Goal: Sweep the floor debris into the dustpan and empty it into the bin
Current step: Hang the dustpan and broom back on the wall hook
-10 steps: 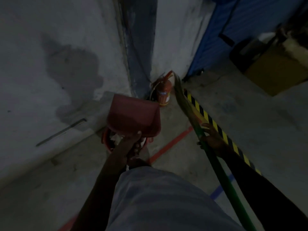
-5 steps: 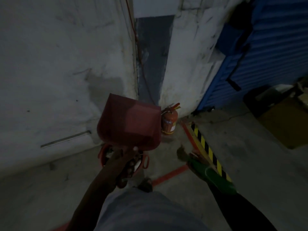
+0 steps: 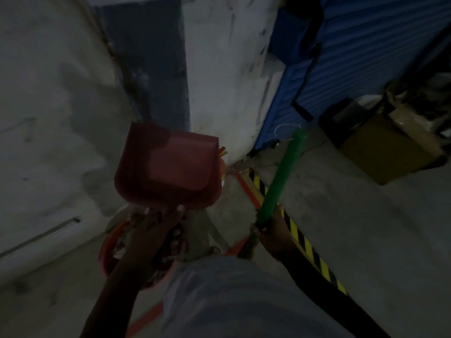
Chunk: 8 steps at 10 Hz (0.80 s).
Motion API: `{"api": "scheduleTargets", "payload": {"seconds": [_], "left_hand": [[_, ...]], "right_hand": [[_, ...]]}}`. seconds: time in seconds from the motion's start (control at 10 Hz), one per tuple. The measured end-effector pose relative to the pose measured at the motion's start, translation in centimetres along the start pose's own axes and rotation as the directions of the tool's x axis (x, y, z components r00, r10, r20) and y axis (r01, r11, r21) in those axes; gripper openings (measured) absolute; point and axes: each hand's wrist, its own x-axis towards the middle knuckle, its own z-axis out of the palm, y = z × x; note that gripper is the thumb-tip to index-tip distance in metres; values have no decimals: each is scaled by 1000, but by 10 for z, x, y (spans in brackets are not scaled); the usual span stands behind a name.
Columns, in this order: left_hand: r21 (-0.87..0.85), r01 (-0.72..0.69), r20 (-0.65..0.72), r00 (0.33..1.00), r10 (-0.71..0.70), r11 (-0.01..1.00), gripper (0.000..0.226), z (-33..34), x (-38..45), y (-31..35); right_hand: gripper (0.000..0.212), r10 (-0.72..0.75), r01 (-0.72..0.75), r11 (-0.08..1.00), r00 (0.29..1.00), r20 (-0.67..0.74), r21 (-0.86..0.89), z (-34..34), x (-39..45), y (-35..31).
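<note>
Holding the red dustpan (image 3: pixel 168 172) by its handle in my left hand (image 3: pixel 156 228), fingers curled round it, pan raised and tipped above the orange bin (image 3: pixel 109 247) on the floor beside the wall. My right hand (image 3: pixel 271 230) grips the green broom handle (image 3: pixel 283 176), which slants up near the yellow-black floor stripe (image 3: pixel 300 237).

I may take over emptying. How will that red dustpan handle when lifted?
Probably light: the left hand alone holds the red dustpan over the orange bin. It looks like stiff plastic, keeping its shape when tilted.
</note>
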Motion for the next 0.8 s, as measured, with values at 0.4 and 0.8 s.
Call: {"api": "scheduleTargets", "payload": {"seconds": [0.4, 0.8], "left_hand": [[-11, -25, 92, 995, 26, 1000, 64, 122, 63, 52], [-212, -125, -124, 987, 100, 969, 49, 254, 63, 40]], "right_hand": [[29, 46, -4, 959, 989, -139, 285, -84, 100, -31], [25, -399, 382, 914, 907, 133, 140, -186, 218, -49]]}}
